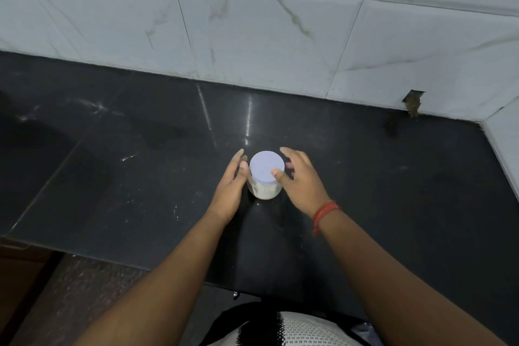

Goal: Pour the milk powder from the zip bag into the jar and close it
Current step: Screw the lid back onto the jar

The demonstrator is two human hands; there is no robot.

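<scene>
Your jar (264, 187) stands on the tabletop (140, 177), lid (266, 167) on, between your hands, wall (280, 36) behind.

Dim bluish light, glare streak on the glossy counter (248, 121), soft overall focus, wide-angle bending at edges

We find no readable text, label, brand or number anywhere: the jar (265, 187) between our hands and its lid (266, 167) are unmarked.

Both hands fwd, fingers spread loose: left hand (230, 183) palm inward, right hand (300, 177) w/ thumb extended.
</scene>
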